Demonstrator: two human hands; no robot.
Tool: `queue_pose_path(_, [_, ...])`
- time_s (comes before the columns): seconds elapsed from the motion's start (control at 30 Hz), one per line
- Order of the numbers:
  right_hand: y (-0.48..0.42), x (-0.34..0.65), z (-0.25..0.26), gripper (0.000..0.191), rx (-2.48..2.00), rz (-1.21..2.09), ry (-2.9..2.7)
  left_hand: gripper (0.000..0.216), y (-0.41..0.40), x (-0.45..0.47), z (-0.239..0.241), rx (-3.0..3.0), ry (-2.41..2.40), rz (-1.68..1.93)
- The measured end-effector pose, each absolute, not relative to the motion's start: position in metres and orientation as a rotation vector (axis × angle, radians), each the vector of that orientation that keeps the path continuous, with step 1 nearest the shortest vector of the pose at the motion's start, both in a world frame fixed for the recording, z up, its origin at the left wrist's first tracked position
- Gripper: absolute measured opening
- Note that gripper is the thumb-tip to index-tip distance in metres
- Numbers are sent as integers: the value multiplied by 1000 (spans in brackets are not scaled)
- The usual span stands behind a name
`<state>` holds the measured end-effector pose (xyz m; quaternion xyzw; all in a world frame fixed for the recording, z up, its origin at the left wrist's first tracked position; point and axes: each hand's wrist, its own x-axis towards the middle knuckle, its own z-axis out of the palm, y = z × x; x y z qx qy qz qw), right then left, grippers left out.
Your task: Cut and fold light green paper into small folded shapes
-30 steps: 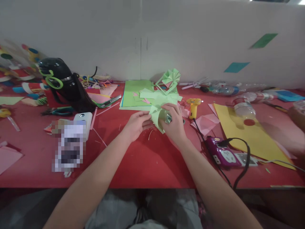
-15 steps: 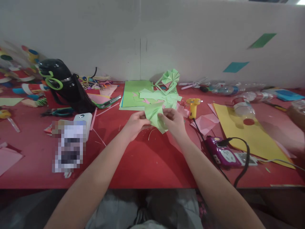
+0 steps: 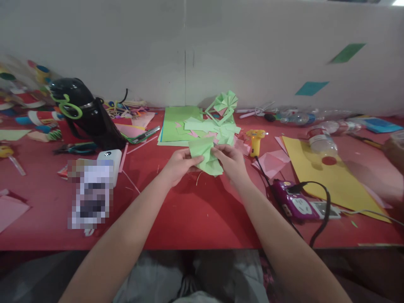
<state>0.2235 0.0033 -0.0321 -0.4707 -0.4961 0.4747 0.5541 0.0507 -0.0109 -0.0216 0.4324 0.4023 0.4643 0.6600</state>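
in my judgement, the creased light green paper [image 3: 200,146] asked for a light and even pinch, because it looked thin, and a strong pull from both sides could tear it or make an unwanted fold. it was also better to keep the left hand [image 3: 179,166] and the right hand [image 3: 232,163] near to each other, so that small movements could guide the paper. the paper was between them over the red table [image 3: 195,219], nearer to the person than the green paper scraps [image 3: 202,125] and to the left of the yellow glue gun [image 3: 255,144]. the left hand was nearly closed, its thumb on the paper's front face and its fingers partly hidden behind. the right hand pinched the paper's right side, its fingers bent and its thumb pointing inward. both forearms [image 3: 143,210] reached forward and came together toward the paper.
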Motion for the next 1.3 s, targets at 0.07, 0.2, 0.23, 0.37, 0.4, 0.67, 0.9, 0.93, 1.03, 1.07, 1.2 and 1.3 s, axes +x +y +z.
queue_pose_path(0.07, [5, 224, -34, 23, -1113, 1110, -1167, 33, -11, 50, -21, 984, 921, 1041])
queue_pose_path(0.2, [6, 225, -36, 20, -1123, 1076, -1152, 32, -11, 50, -20, 1021, 928, 1013])
queue_pose_path(0.23, [6, 225, -36, 20, -1126, 1077, -1147, 32, -11, 50, -20, 1031, 925, 1010])
queue_pose_path(0.37, [5, 225, -34, 22, -1130, 1084, -1145, 35, -11, 50, -20, 1047, 916, 1010])
queue_pose_path(0.4, [5, 225, -34, 22, -1133, 1081, -1147, 35, -12, 50, -21, 1052, 915, 1012])
queue_pose_path(0.67, [5, 225, -35, 22, -1138, 1079, -1144, 32, -11, 50, -22, 1070, 919, 1029])
queue_pose_path(0.9, [4, 225, -33, 20, -1139, 1074, -1159, 35, -11, 50, -20, 1060, 942, 1035])
queue_pose_path(0.93, [4, 225, -33, 20, -1140, 1075, -1160, 35, -11, 50, -20, 1057, 949, 1037])
queue_pose_path(1.03, [4, 225, -34, 21, -1131, 1083, -1163, 35, -11, 50, -19, 1055, 953, 1044])
queue_pose_path(1.07, [4, 225, -34, 21, -1127, 1085, -1166, 35, -11, 50, -19, 1055, 952, 1045])
queue_pose_path(1.2, [5, 226, -36, 19, -1128, 1074, -1174, 35, -11, 51, -19, 1056, 957, 1046])
queue_pose_path(1.3, [6, 226, -36, 17, -1131, 1063, -1173, 35, -12, 52, -19, 1060, 950, 1047])
